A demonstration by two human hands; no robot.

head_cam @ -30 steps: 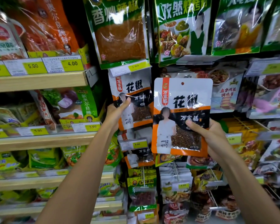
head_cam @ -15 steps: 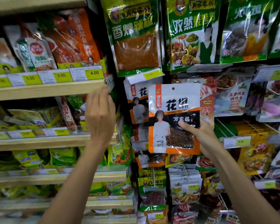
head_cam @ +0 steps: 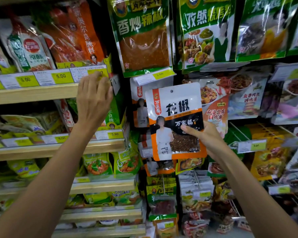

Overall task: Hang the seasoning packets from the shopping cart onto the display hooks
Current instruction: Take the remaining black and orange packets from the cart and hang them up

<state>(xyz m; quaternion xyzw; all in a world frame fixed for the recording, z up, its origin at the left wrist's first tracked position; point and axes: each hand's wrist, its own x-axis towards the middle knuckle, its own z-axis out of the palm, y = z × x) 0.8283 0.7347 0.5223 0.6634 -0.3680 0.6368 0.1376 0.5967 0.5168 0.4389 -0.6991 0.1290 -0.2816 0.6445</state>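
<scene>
Head view: your right hand [head_cam: 207,140] holds the packet [head_cam: 175,121] at centre frame. The thumb is pressed on its front near the lower right and the other fingers are hidden behind it. The packet stands upright, slightly tilted, with its hang hole [head_cam: 171,91] at the top edge free of any hook.

Your left hand [head_cam: 93,100] is raised at centre left with its back to you. The fingers are close together and lightly bent, and the tips are blurred against the price strip [head_cam: 61,76] on the upper shelf [head_cam: 33,93]. You cannot tell whether they touch it.

Just behind the packet's left edge hang matching packets [head_cam: 138,107]. A 3.50 tag [head_cam: 159,74] juts out above them, directly over the packet's top. A large green chilli bag [head_cam: 143,36] hangs above that tag. A red sauce bag [head_cam: 215,107] is half covered by the packet's right edge. More hanging stock crowds the space below the packet.

The shelf's end sits between your left hand and the hanging column, with a small tag [head_cam: 115,84] beside your fingers. At lower right, bare wire hooks [head_cam: 236,130] run toward a 5.00 tag [head_cam: 251,146], just past your right hand.
</scene>
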